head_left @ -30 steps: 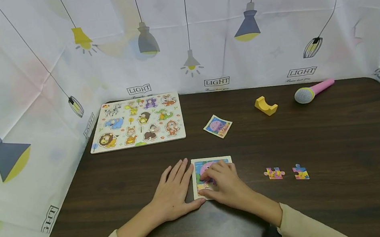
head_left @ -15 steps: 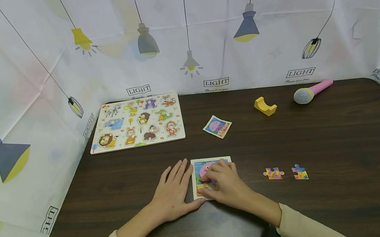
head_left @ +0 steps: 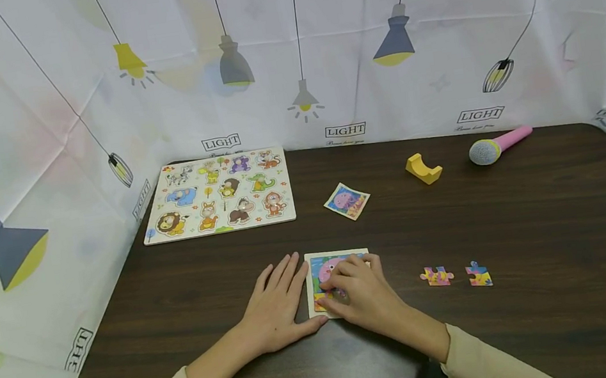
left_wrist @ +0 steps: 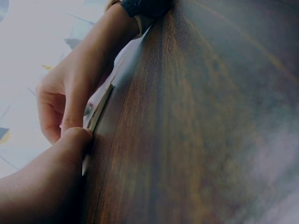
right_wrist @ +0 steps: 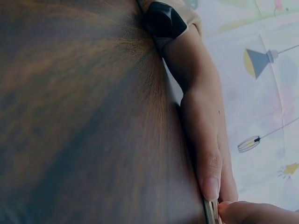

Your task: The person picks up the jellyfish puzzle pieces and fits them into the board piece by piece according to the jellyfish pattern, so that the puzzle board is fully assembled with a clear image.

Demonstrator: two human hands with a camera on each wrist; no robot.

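Observation:
A small framed jigsaw puzzle (head_left: 314,265) with a pink cartoon figure lies on the table in front of me. My left hand (head_left: 276,312) lies flat at its left side, fingers spread, the thumb along its lower left corner. Over the puzzle's lower right part, my right hand (head_left: 367,293) has its thumb and fingers curled, pinching what looks like a jigsaw piece, mostly hidden. In the left wrist view the puzzle's thin edge (left_wrist: 100,109) shows beside both hands. To the right lie two joined jigsaw pieces (head_left: 437,276) and another jigsaw piece (head_left: 479,274).
Behind the puzzle is a small picture card (head_left: 347,201). A white animal peg board (head_left: 216,194) sits at the back left. A yellow curved block (head_left: 424,169) and a pink toy microphone (head_left: 500,146) lie at the back right. A printed cloth (head_left: 268,110) hangs behind the table.
The outer fingers of my right hand have spread slightly to the right, and the hand has shifted a little. My left hand and the other things stay where they were.

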